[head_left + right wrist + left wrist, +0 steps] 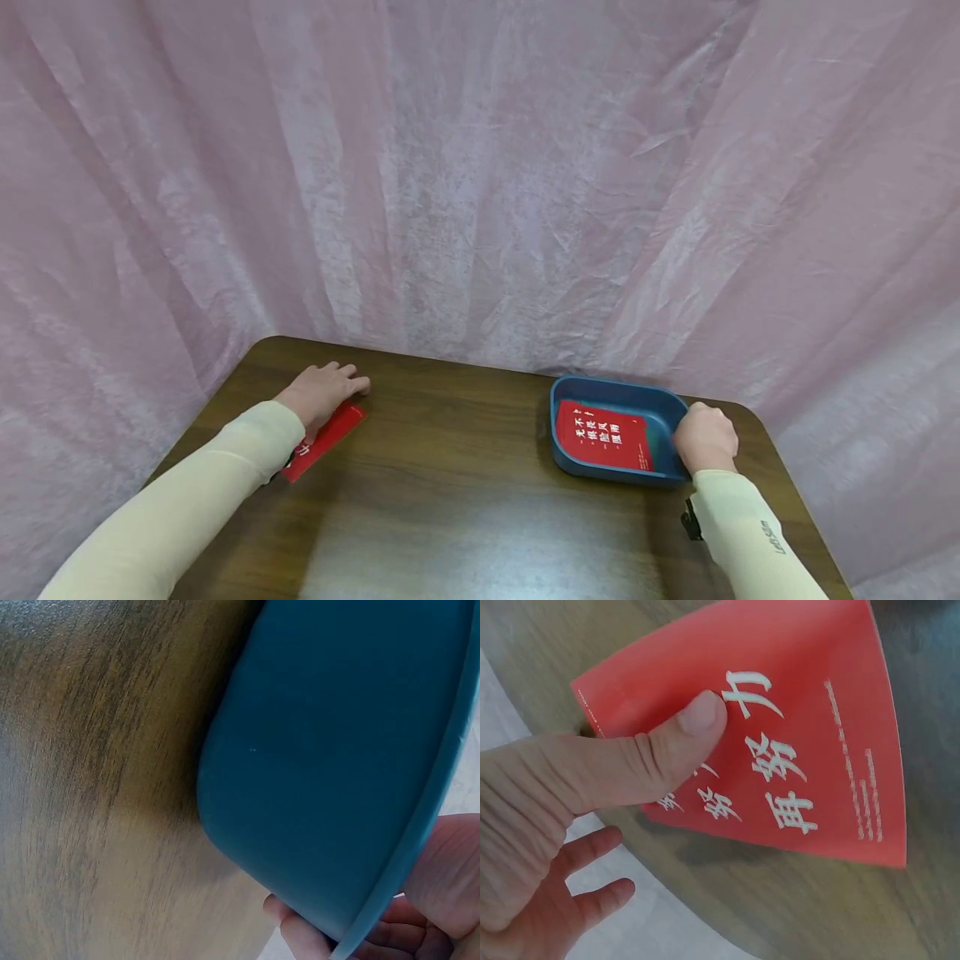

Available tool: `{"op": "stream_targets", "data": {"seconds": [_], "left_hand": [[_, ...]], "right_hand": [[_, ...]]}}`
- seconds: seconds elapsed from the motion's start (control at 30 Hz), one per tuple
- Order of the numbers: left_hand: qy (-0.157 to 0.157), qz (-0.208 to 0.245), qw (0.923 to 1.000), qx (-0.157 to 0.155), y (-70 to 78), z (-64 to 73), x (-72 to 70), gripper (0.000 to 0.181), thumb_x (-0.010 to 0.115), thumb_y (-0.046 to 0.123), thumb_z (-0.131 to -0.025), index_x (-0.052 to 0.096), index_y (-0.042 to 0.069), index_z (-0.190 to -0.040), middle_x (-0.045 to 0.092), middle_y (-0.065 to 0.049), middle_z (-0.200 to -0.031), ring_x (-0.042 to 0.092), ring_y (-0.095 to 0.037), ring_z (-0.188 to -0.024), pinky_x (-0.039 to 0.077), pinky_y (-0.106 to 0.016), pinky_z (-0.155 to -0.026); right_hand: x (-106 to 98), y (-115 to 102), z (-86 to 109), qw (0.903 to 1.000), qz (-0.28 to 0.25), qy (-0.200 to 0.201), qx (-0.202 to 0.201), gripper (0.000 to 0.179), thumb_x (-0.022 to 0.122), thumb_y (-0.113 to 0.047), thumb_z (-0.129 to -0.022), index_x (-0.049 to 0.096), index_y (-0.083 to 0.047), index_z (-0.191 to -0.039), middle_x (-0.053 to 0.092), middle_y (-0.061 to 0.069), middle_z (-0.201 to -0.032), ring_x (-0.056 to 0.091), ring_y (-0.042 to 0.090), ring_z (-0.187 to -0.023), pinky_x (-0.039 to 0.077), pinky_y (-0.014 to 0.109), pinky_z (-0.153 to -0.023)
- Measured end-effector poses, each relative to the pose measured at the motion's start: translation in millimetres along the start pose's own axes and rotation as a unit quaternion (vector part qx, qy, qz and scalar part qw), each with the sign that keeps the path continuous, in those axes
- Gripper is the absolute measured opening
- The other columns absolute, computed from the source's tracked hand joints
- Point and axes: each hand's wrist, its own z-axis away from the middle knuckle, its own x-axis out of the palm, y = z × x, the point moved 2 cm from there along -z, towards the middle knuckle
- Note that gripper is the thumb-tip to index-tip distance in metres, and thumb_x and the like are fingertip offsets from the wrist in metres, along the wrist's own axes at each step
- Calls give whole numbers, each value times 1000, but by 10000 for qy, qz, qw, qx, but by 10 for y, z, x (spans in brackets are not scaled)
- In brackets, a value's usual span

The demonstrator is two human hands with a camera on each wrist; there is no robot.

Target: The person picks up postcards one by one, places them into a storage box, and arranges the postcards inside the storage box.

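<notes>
My left hand (318, 393) is at the left side of the table, gripping a red card (817, 780) with white Chinese characters. In the left wrist view its thumb presses on the card's face, the card bows slightly, and two fingers stick out away from it. On the right, my right hand (705, 437) holds the end of a blue plastic tray (615, 475) by its rim. The right wrist view shows fingers curled round the tray's corner (322, 885). Inside the tray lies another red card (600, 437) with white characters, a green patch (654, 433) showing beside it.
Both hands work over a brown wood-grain table (450, 450) with rounded back corners. A pink velvety curtain (480, 183) hangs right behind the table's back edge and around both sides. Dark bands are worn at the wrists.
</notes>
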Motion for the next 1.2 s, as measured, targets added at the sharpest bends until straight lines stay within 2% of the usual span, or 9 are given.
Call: {"op": "stream_targets", "data": {"seconds": [0.17,0.33,0.63,0.73,0.83,0.93,1.07,1.13,1.2], "left_hand": [[-131,-110,9998,-128,-19,4,-23,92,97,26,-33,48,26,-110,52,-3,-107,51,-28,-98,49,-50,-79],[-285,224,9986,-376,-77,8,9,84,97,30,-35,49,21,-104,53,-5,-103,51,-30,-96,49,-48,-77],[-433,1202,9898,-636,-144,8,61,97,97,17,-32,41,14,-111,57,-3,-89,58,-23,-86,50,-39,-72],[-442,1248,9887,-697,-203,8,98,99,97,20,-33,43,15,-116,59,-3,-93,58,-23,-89,51,-41,-74],[-438,1287,9878,-754,-275,34,118,99,96,33,-36,51,11,-121,63,-5,-100,59,-24,-92,51,-45,-79],[-566,1721,9785,-984,-330,51,171,93,92,46,-39,58,5,-116,65,-5,-95,60,-22,-86,51,-43,-77],[-673,2639,9530,-1329,-336,47,270,85,89,51,-45,59,2,-108,62,-3,-84,58,-17,-74,51,-36,-67],[-581,2894,9452,-1395,-308,42,298,83,89,50,-47,58,1,-107,62,-4,-84,58,-18,-74,51,-35,-66],[-467,2970,9424,-1465,-274,31,306,85,88,50,-48,56,0,-110,62,-5,-86,57,-18,-75,51,-35,-67]], "right_hand": [[9,35,-11,10000,20,-59,55,31,56,-12,-82,57,13,-100,60,34,-88,59,39,-65,49,47,-45],[-14,56,-3,10000,51,-42,24,30,55,-11,-83,57,13,-101,60,35,-91,60,41,-68,49,47,-46],[-47,6,30,9999,17,-110,-69,31,51,-10,-84,56,14,-103,59,38,-97,61,45,-74,48,48,-46],[-66,-8,27,9999,-1,-99,-105,31,53,-11,-84,55,14,-103,59,37,-95,60,43,-71,48,47,-46],[-69,-18,30,9999,19,-143,-93,31,53,-11,-84,55,14,-102,59,37,-94,60,42,-70,48,47,-46],[-61,-6,18,9998,66,-164,-93,31,51,-10,-84,55,15,-103,59,37,-96,60,44,-74,49,48,-47],[-48,12,-11,9998,97,-155,-78,32,50,-9,-85,55,15,-105,59,37,-98,61,45,-77,49,49,-48],[-44,13,-19,9998,96,-160,-61,32,51,-9,-85,55,15,-105,59,37,-98,61,44,-75,49,48,-47],[-41,16,-26,9998,96,-168,-50,31,51,-9,-85,56,14,-105,59,37,-97,61,43,-74,48,47,-46]]}}
